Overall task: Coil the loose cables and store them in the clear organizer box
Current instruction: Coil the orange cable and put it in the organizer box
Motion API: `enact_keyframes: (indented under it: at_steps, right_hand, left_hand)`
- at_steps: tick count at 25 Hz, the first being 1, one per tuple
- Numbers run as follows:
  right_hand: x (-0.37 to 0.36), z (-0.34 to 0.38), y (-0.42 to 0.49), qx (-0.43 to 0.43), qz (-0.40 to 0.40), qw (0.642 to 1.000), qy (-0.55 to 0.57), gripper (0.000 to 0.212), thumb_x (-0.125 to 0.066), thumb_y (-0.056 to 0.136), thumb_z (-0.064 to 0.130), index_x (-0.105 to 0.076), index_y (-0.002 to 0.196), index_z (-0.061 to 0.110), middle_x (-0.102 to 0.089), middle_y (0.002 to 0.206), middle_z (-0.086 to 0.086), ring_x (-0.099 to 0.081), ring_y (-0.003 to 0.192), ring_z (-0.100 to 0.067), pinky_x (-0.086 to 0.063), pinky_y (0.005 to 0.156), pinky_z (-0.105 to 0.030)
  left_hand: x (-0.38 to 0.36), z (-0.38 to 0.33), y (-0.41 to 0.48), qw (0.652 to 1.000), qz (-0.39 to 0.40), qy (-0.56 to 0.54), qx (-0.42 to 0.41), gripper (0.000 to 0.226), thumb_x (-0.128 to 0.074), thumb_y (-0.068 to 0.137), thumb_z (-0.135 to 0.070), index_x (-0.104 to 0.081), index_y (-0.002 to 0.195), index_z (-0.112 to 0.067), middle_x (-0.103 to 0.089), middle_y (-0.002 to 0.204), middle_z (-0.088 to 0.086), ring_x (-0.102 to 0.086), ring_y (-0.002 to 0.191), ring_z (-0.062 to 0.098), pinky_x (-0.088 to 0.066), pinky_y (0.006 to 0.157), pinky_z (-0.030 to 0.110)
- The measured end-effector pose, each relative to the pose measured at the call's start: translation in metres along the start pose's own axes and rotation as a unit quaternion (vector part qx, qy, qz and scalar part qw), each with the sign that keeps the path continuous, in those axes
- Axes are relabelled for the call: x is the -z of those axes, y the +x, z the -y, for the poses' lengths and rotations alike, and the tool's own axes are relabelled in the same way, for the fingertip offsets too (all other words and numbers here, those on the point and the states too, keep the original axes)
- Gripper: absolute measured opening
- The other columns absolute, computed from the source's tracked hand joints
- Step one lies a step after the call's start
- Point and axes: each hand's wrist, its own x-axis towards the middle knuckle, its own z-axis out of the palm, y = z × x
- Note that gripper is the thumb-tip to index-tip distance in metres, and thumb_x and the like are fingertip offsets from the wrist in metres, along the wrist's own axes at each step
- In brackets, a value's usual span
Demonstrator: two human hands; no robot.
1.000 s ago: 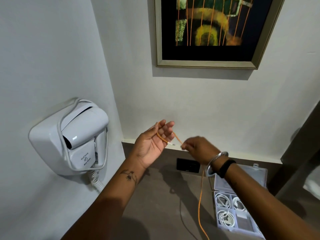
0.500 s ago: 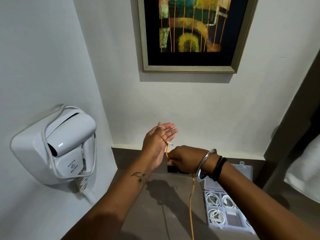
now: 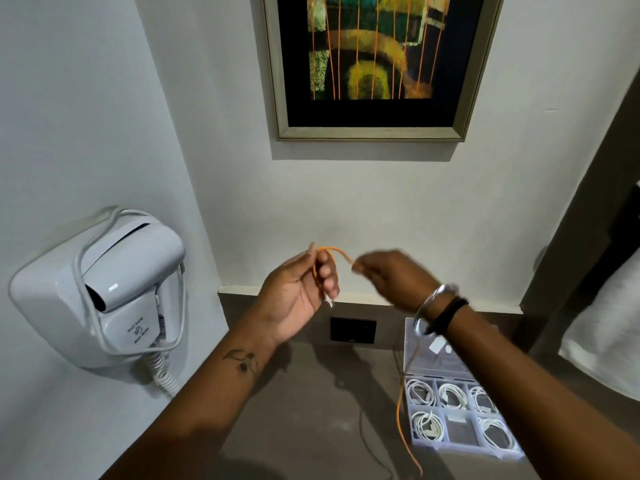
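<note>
Left hand (image 3: 298, 289) clenched on orange cable (image 3: 332, 252) loop, right hand (image 3: 388, 275) pinching it. Risk: long slack tail snagging organizer box (image 3: 433, 362), loop slipping off fingers.

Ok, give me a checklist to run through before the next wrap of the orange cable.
1. Cable end pinned in left hand: ok, connector hangs below the fingers.
2. Right hand gripping orange cable: ok, though blurred.
3. First loop formed over the left fingers: ok.
4. Tail free of snags: cannot tell, it runs out of view.
5. Organizer box open: ok.
6. Free compartment: ok, the middle front one holds no coil.
</note>
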Motion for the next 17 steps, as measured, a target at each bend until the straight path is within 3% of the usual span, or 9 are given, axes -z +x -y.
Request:
enact_keyframes:
  at_steps: [2,3,5,7,8,10,13,15,17]
  right_hand:
    - [-0.037,0.015,-0.017,0.014,0.102,0.994,0.017,0.02,-0.05,0.097,0.015,-0.066,0.097,0.003,-0.071,0.098,-0.019,-0.063,0.09,-0.033,-0.048,0.08,-0.04]
    - [-0.045,0.025,-0.024,0.03,0.128,0.991,0.03,0.021,-0.049,0.098,0.018,-0.062,0.092,0.003,-0.069,0.091,-0.019,-0.06,0.082,-0.032,-0.046,0.075,-0.04]
    - [-0.036,0.035,-0.025,0.05,0.111,0.991,0.051,0.022,-0.049,0.098,0.021,-0.059,0.084,0.006,-0.064,0.078,-0.011,-0.052,0.07,-0.025,-0.044,0.069,-0.039]
    - [-0.01,0.033,-0.017,0.057,0.058,0.996,0.041,0.021,-0.051,0.096,0.023,-0.062,0.083,0.01,-0.064,0.077,0.001,-0.055,0.068,-0.02,-0.047,0.067,-0.038]
    - [0.004,0.03,-0.011,0.057,0.033,0.998,0.017,0.021,-0.05,0.095,0.024,-0.064,0.085,0.013,-0.066,0.078,0.002,-0.058,0.069,-0.021,-0.05,0.067,-0.039]
    - [0.025,0.02,-0.003,0.051,-0.013,0.999,-0.005,0.02,-0.05,0.096,0.027,-0.065,0.088,0.015,-0.065,0.077,0.004,-0.057,0.068,-0.019,-0.05,0.065,-0.039]
    - [0.013,0.012,-0.005,0.029,-0.085,0.992,0.083,0.018,-0.051,0.097,0.02,-0.066,0.09,0.012,-0.064,0.079,0.002,-0.057,0.07,-0.016,-0.048,0.069,-0.036]
    - [-0.017,0.014,-0.017,-0.002,-0.048,0.995,0.088,0.018,-0.049,0.098,0.014,-0.064,0.092,0.006,-0.068,0.085,-0.01,-0.061,0.078,-0.028,-0.049,0.074,-0.041]
    - [-0.041,0.025,-0.033,-0.005,0.055,0.995,0.086,0.021,-0.047,0.099,0.019,-0.059,0.09,0.005,-0.067,0.088,-0.016,-0.06,0.08,-0.033,-0.048,0.074,-0.044]
  left_hand:
    - [-0.002,0.004,0.011,0.99,-0.106,0.024,-0.091,0.028,-0.039,0.102,-0.021,-0.059,0.088,-0.008,-0.07,0.081,0.007,-0.068,0.074,0.021,-0.056,0.068,0.029]
    - [-0.001,0.008,0.015,0.975,-0.153,0.101,-0.126,0.028,-0.038,0.103,-0.019,-0.061,0.092,-0.005,-0.073,0.089,0.01,-0.071,0.083,0.023,-0.057,0.074,0.029]
    - [0.002,0.021,0.012,0.899,-0.211,0.348,-0.164,0.031,-0.038,0.104,-0.017,-0.063,0.095,0.0,-0.072,0.093,0.011,-0.069,0.087,0.019,-0.053,0.08,0.031]
    - [0.005,0.031,0.005,0.829,-0.175,0.509,-0.153,0.035,-0.039,0.103,-0.023,-0.065,0.087,-0.005,-0.068,0.08,0.003,-0.064,0.074,0.011,-0.048,0.074,0.031]
    - [0.006,0.031,0.002,0.832,-0.138,0.523,-0.123,0.037,-0.04,0.101,-0.031,-0.064,0.082,-0.01,-0.065,0.072,0.0,-0.062,0.068,0.011,-0.047,0.07,0.029]
    - [0.004,0.022,-0.002,0.887,-0.064,0.455,-0.044,0.042,-0.041,0.097,-0.045,-0.06,0.072,-0.017,-0.06,0.063,-0.001,-0.06,0.058,0.015,-0.049,0.061,0.025]
    - [-0.008,0.007,0.001,0.979,-0.002,0.202,0.0,0.04,-0.043,0.099,-0.041,-0.056,0.071,-0.015,-0.055,0.062,0.002,-0.057,0.054,0.018,-0.048,0.055,0.025]
    - [-0.011,0.003,0.009,0.997,-0.046,0.048,-0.038,0.034,-0.041,0.101,-0.029,-0.058,0.078,-0.011,-0.064,0.07,0.004,-0.066,0.065,0.02,-0.055,0.063,0.027]
    - [-0.01,0.01,0.016,0.984,-0.13,0.072,-0.094,0.03,-0.039,0.102,-0.021,-0.061,0.09,-0.005,-0.074,0.089,0.01,-0.073,0.087,0.024,-0.058,0.08,0.031]
